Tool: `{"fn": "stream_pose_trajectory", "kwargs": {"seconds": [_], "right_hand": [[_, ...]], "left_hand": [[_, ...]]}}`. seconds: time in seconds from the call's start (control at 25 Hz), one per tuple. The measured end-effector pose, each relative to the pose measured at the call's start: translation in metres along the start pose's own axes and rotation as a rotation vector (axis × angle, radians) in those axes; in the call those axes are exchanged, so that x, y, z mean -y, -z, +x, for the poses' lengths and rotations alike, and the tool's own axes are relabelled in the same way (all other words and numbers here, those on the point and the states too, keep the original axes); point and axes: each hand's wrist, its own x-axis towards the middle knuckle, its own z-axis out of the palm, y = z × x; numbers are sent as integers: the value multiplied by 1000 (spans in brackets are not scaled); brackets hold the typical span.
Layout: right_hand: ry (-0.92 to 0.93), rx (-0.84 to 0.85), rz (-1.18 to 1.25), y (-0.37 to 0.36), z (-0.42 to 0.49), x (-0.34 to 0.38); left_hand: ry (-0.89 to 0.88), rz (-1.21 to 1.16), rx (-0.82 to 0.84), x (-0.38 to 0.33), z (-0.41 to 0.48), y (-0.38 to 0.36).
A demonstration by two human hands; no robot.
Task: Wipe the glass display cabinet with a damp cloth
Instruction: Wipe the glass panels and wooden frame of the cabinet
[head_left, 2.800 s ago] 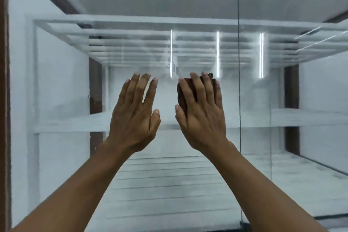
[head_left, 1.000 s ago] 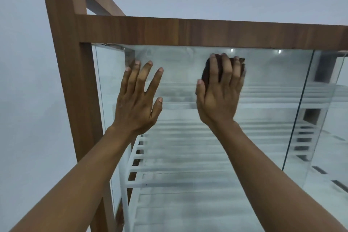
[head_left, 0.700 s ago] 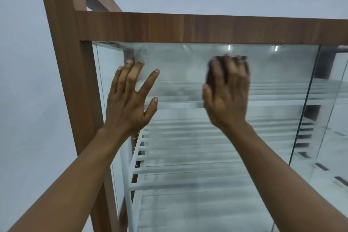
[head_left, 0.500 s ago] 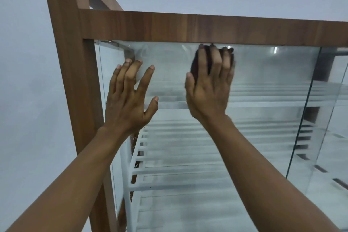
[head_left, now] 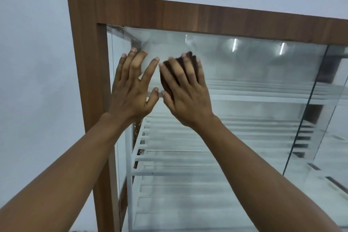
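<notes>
The glass display cabinet has a brown wooden frame (head_left: pixel 188 17) and a front glass pane (head_left: pixel 244 73). My right hand (head_left: pixel 185 92) lies flat on the upper left of that pane, pressing a dark brown cloth (head_left: pixel 167 79) against it; most of the cloth is hidden under my fingers. My left hand (head_left: pixel 131 88) rests flat on the glass just left of it, fingers spread, holding nothing, close to the wooden corner post (head_left: pixel 84 62). The two thumbs almost touch.
White slatted shelves (head_left: pixel 188 158) show through the hazy glass. A vertical glass edge (head_left: pixel 301 122) runs down at the right. A plain grey wall (head_left: pixel 37 62) is left of and above the cabinet.
My right hand has slid the cloth leftward and a little down along the top of the pane, ending next to my left hand. My left hand has stayed near the corner post.
</notes>
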Motion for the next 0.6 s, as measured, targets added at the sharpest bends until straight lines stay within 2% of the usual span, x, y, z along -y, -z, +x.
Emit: {"fn": "stream_pose_trajectory", "kwargs": {"seconds": [0.04,0.08,0.2,0.24,0.28,0.36,0.4,0.44,0.48,0.6], "right_hand": [[35,18,-19,3,-12,-12],[-49,3,-45,6,-24,-30],[-606,-93,-98,12,-16,-45],[-632,-103,-83,9,0,-33],[-505,-99,-55,5,15,-18],[-127,-24,3,-2,13,7],[-19,23,2,-2,-4,7],[-5,47,-21,1,-27,-3],[-86,37,-46,6,-48,-20],[-641,-72,-80,18,-43,-59]], "left_hand": [[3,19,13,3,-1,3],[14,43,35,8,-2,6],[31,90,80,16,-5,11],[27,92,83,15,-5,11],[21,90,81,14,-4,11],[10,91,73,14,-4,11],[8,93,76,14,-6,11],[11,95,86,15,-8,11],[18,94,97,15,-11,10],[41,65,97,5,-18,3]]}}
